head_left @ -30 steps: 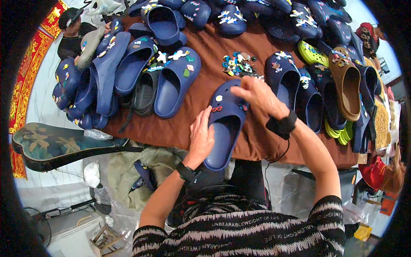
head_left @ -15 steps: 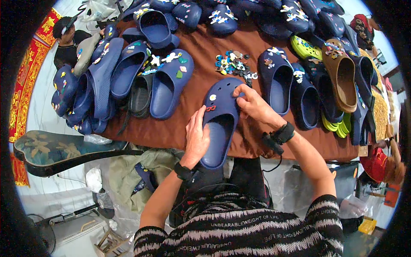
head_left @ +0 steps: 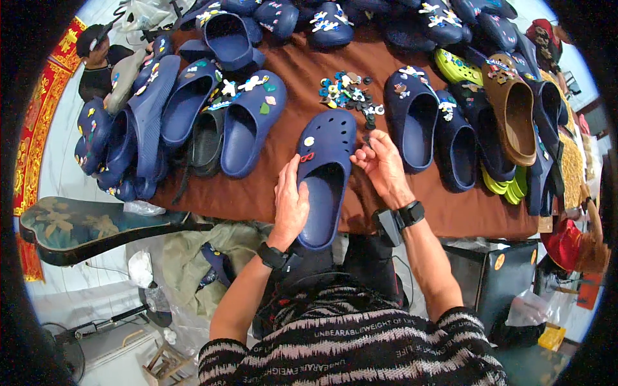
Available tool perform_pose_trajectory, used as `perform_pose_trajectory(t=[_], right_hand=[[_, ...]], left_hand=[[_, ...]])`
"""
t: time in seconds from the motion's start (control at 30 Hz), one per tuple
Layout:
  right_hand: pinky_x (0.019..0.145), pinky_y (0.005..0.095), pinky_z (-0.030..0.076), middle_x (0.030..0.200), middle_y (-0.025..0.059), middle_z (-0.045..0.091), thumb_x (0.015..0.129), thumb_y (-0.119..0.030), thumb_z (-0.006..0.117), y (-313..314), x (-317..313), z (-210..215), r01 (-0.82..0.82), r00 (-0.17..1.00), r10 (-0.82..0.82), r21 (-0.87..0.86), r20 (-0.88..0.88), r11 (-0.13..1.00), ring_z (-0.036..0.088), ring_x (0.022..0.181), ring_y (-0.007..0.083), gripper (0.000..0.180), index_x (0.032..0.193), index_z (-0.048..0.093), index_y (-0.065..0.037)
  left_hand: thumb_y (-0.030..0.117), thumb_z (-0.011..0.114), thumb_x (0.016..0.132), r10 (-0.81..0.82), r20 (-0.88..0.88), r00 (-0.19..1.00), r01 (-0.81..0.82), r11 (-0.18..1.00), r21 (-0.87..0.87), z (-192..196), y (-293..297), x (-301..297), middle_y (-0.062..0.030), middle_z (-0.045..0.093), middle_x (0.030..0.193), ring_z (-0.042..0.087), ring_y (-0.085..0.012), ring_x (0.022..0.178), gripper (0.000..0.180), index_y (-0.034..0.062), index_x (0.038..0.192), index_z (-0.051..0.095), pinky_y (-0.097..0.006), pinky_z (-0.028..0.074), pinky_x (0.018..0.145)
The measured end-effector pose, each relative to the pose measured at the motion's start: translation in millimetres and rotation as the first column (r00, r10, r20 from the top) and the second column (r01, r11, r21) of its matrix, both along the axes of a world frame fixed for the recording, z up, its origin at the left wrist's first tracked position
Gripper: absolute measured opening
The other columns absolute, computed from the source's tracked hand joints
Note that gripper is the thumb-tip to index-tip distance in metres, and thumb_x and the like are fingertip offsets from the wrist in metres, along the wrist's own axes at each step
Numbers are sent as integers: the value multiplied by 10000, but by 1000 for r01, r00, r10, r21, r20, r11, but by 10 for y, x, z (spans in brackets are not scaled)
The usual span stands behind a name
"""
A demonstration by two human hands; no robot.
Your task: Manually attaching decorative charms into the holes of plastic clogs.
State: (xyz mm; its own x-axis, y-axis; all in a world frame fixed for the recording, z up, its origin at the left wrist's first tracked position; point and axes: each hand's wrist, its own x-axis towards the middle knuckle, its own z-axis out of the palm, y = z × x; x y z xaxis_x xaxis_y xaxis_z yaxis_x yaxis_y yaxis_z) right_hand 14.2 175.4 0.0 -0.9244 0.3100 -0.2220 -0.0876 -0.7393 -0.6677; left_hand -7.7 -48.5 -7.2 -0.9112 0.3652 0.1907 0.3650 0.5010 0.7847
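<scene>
Holding the big blue clog by its left side, the left hand is seen in the head view with the thumb at the rim of the foot opening. The big blue clog is at the near edge of the surface, which has a brown cloth over it, and its toe points away from the person. On its upper there are a white flower and, just below, red glasses (both are small decorations), also some open holes. The right hand is just beside the clog's right side, with fingers bent together; a small dark piece shows at the fingertips, but I cannot tell whether it is gripped. Beyond the toe, a loose pile of charms lies in blue, white, yellow and black. To the left is a black clog; to the right are a brown clog and a lime clog. At the upper left, another person is near the surface.
</scene>
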Motion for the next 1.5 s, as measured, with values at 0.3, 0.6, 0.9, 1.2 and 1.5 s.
perform_pose_trajectory(t=[0.3, 0.6, 0.9, 1.2, 1.5], right_hand=[[503, 280, 494, 713, 21, 571, 1022, -213, 525, 434, -855, 385, -39, 996, -34, 721, 87, 692, 588, 574, 120, 224, 971, 592, -6], [521, 313, 525, 829, 74, 653, 993, -204, 546, 732, -996, 144, -256, 965, 66, 860, 254, 440, 644, 605, 164, 270, 1073, 640, 36], [569, 364, 573, 804, 172, 677, 958, -62, 478, 828, -818, 32, -339, 930, -51, 901, 365, 272, 704, 631, 221, 251, 1127, 616, 61], [791, 537, 536, 943, 300, 665, 880, -21, 532, 890, -867, -115, -255, 957, -157, 965, 243, -60, 677, 883, 444, 176, 1040, 565, 44], [850, 533, 529, 1027, 259, 689, 934, -212, 577, 885, -1281, -102, -241, 957, -236, 917, 169, -319, 668, 976, 436, 243, 1078, 672, -41]], left_hand=[[10, 498, 908, 5, 9, 1000, -5, 1000, 4, 4, -3, 19, -207, 447, 1467, 416, -379, 1380, 594, 37, 1490, 381, -430, 305, 1165], [-4, 542, 890, -8, -18, 1000, 9, 999, 51, -23, -5, 1, -203, 457, 1439, 429, -396, 1341, 644, 87, 1505, 375, -475, 343, 1109], [-28, 536, 887, -16, -50, 999, 18, 999, 34, 16, -24, 16, -207, 476, 1397, 464, -409, 1289, 639, 119, 1496, 406, -481, 367, 1073], [-25, 526, 903, -40, -29, 999, 42, 996, 78, -15, -22, -6, -207, 471, 1406, 459, -412, 1298, 626, 119, 1500, 403, -479, 366, 1076], [-13, 531, 905, -24, -2, 1000, 25, 999, 39, -35, -61, 33, -201, 456, 1426, 447, -403, 1317, 621, 121, 1498, 406, -474, 360, 1088]])
